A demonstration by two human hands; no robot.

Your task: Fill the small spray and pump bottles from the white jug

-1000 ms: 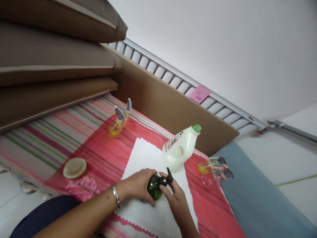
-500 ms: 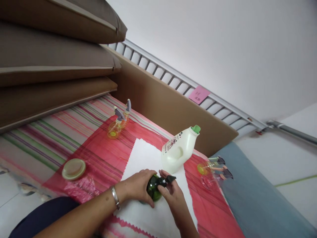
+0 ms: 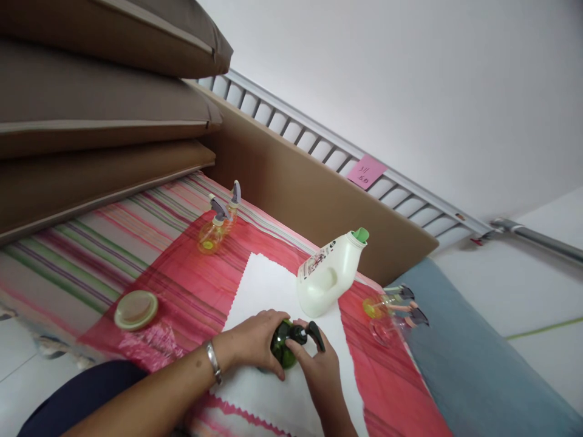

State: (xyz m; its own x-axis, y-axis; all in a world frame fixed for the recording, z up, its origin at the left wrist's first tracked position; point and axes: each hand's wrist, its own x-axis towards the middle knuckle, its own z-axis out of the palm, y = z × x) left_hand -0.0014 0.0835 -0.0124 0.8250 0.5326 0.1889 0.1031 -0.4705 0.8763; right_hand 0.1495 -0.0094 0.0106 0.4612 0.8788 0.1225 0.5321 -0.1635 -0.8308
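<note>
A dark green pump bottle stands over the white zigzag-edged cloth. My left hand is wrapped round the side of its body. At the bottle's neck, my right hand closes its thumb and fingers on the black pump top; the pump's spout now points down to the right. Just beyond my hands is a pale green jug with a moulded handle, a printed label and a bright green open mouth.
Two yellowish spray bottles stand at the back left. Other clear bottles are at the right edge of the red cloth. A round-lidded container sits near pink crumpled material. Cushions are stacked at left.
The pump top has turned, its spout swinging from pointing right to pointing down-right, and my right fingers have shifted with it. My left hand keeps its hold on the bottle.
</note>
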